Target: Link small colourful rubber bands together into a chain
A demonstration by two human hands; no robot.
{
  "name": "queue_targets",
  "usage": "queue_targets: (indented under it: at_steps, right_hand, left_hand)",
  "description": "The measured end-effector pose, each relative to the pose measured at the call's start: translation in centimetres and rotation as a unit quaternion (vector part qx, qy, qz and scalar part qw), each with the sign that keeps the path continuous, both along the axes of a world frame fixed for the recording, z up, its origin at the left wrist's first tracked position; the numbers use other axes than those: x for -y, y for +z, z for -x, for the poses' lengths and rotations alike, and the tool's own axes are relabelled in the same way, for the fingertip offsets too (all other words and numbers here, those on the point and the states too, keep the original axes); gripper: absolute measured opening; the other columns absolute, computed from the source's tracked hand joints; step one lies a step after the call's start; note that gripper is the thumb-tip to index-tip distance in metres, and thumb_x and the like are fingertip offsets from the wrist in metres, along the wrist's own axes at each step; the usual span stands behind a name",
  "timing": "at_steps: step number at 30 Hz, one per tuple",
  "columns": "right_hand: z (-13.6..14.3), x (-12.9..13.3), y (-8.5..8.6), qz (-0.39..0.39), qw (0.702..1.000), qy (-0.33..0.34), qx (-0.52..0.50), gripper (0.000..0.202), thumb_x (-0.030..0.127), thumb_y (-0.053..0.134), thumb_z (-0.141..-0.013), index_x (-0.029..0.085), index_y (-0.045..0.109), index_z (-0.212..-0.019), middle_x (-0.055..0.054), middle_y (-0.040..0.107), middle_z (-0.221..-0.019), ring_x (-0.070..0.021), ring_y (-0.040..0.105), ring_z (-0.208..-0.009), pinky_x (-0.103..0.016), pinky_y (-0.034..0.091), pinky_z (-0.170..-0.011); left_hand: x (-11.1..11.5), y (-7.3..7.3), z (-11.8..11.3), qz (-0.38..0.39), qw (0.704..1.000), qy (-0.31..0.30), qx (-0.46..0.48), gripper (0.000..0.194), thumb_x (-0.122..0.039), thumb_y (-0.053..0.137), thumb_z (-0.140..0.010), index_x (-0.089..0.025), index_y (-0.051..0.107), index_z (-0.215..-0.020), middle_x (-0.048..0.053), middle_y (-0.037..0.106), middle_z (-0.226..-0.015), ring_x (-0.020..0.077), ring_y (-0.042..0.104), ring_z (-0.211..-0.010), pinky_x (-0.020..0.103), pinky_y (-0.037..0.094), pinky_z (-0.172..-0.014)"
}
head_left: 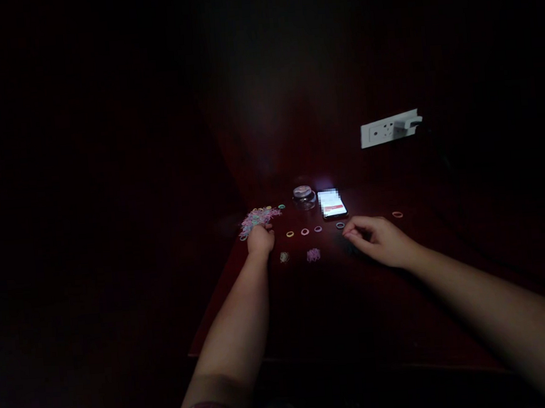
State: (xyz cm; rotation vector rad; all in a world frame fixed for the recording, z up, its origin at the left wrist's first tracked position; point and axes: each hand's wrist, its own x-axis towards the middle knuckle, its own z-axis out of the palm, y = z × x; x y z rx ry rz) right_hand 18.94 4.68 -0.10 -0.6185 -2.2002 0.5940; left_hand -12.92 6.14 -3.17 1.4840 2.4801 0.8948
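Note:
My left hand (259, 239) is at the near edge of a pile of small coloured hair bands (260, 217), its fingers curled in; what they hold, if anything, is hidden. To the right, my right hand (379, 238) has thumb and fingertips pinched together beside a bluish hair band (340, 225). I cannot make out anything in that pinch. Between the hands lie single bands in a row: a yellow one (290, 234), a pink one (305, 231) and a purple one (318, 229). Nearer me sit a pale small heap of bands (284, 257) and a purple heap (313, 255).
A clear lidded jar (304, 198) stands at the back, beside a lit phone (333, 203). An orange-pink band (397, 214) lies beyond my right hand. A socket panel (389, 129) with a plug is on the wall. The dark red table (309, 314) ends at its left edge.

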Motion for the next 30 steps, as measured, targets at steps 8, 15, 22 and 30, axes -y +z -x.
queue_targets:
  at_steps: [8,15,22,30]
  right_hand:
    - [0.0,-0.2,-0.2,0.009,1.0,0.004,0.003,0.015,0.029,0.052,-0.085,0.017,0.059,-0.079,0.0,0.054,-0.064,-0.0129,0.048,-0.059,-0.025,0.04,-0.057]
    - [0.5,0.2,-0.4,0.024,1.0,-0.008,-0.001,0.013,0.028,0.052,-0.085,0.017,0.059,-0.084,-0.001,0.056,-0.068,-0.0119,0.05,-0.06,-0.024,0.041,-0.056]
    - [1.0,0.5,-0.2,0.033,0.999,-0.005,-0.024,0.019,0.03,0.06,-0.082,0.017,0.056,-0.095,0.002,0.053,-0.067,-0.0098,0.047,-0.056,-0.022,0.038,-0.051]
    - [1.3,0.5,-0.6,0.047,0.998,-0.002,-0.047,0.014,0.03,0.059,-0.082,0.016,0.057,-0.088,0.002,0.051,-0.066,-0.0103,0.046,-0.057,-0.022,0.038,-0.053]
  left_hand:
    - [-0.5,-0.2,-0.2,-0.112,0.988,-0.048,0.1,0.02,-0.026,0.056,-0.083,-0.017,0.065,-0.099,0.008,0.072,-0.098,0.0179,0.069,-0.087,0.03,0.054,-0.081]
    - [1.5,1.7,-6.0,-0.269,0.918,-0.248,0.156,0.015,-0.023,0.064,-0.079,-0.013,0.059,-0.09,0.01,0.071,-0.095,0.0155,0.07,-0.084,0.027,0.058,-0.078]
    - [4.8,3.3,-11.5,-0.286,0.876,-0.383,0.067,0.016,-0.016,0.067,-0.077,-0.018,0.063,-0.092,0.004,0.073,-0.089,0.0146,0.071,-0.08,0.027,0.06,-0.075]
    - [5.6,4.2,-12.6,-0.279,0.872,-0.4,0.037,0.02,-0.01,0.065,-0.077,-0.018,0.063,-0.096,0.003,0.073,-0.088,0.0139,0.071,-0.082,0.026,0.06,-0.076]
